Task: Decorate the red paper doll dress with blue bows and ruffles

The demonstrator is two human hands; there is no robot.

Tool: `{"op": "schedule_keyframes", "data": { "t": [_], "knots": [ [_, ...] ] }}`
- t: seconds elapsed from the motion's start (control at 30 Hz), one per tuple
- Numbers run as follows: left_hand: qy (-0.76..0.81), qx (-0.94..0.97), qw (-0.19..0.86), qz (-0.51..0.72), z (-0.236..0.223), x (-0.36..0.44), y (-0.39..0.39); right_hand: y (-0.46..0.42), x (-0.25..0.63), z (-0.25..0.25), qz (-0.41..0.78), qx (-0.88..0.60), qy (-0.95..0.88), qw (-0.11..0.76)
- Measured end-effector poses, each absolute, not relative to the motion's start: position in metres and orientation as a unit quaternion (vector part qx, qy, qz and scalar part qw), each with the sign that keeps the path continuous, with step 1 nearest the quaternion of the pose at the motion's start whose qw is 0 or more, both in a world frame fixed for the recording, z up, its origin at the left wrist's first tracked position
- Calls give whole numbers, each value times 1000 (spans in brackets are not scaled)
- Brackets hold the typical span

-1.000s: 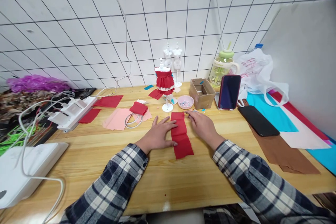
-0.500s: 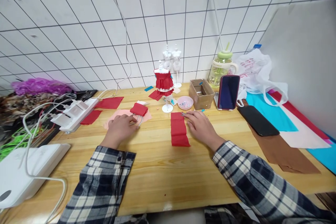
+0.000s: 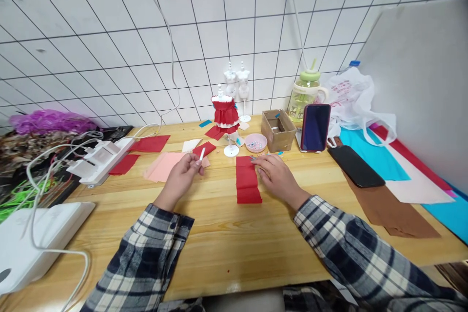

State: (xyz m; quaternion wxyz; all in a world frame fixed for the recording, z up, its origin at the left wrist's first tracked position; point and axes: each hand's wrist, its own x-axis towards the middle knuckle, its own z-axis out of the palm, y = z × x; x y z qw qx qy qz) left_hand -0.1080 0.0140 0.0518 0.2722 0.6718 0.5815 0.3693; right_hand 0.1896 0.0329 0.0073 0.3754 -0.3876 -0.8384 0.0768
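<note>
My left hand (image 3: pixel 180 179) pinches a white roll of tape (image 3: pixel 202 154), seen edge-on, above the table left of centre. Under its fingers lie a pale pink cloth piece (image 3: pixel 164 165) and a folded red cloth piece (image 3: pixel 207 147). My right hand (image 3: pixel 278 175) rests with closed fingers at the upper right edge of a red fabric strip (image 3: pixel 247 181), which lies flat with a crease. A small greyish tip shows at these fingers; the rest is hidden. Behind the strip, a small dress form (image 3: pixel 220 92) wears a ruffled red dress (image 3: pixel 225 113).
A pink dish of beads (image 3: pixel 256 143), a cardboard box (image 3: pixel 278 131) and a propped phone (image 3: pixel 315 127) stand at the back. A black phone (image 3: pixel 356 165) lies on brown cloth (image 3: pixel 391 212) at right. A power strip (image 3: pixel 100 161) and cables lie at left.
My left hand has lifted the roll of tape off the cloth pieces, moved right and turned it edge-on. The right hand stays at the red strip.
</note>
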Motion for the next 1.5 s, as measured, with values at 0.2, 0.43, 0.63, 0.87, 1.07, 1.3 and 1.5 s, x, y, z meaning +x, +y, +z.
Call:
{"op": "schedule_keyframes", "data": {
  "t": [0.2, 0.43, 0.63, 0.87, 1.07, 1.3, 1.5],
  "knots": [
    [457, 697, 409, 371, 31, -37, -10, 8, 166, 17, 201, -379, -794, 432],
    [396, 814, 301, 299, 24, -22, -16, -2, 158, 17, 256, -372, -764, 461],
    [416, 836, 232, 273, 20, -27, -11, -1, 161, 16, 225, -405, -757, 461],
    [418, 840, 211, 275, 16, -29, -12, 2, 166, 17, 146, -359, -816, 430],
    [427, 834, 219, 273, 14, -30, -11, 1, 167, 17, 131, -367, -827, 405],
    [433, 835, 228, 253, 18, -27, -11, 2, 166, 17, 151, -372, -832, 382],
    [463, 807, 256, 263, 23, -25, -12, 2, 167, 15, 168, -389, -807, 411]
  ]
}}
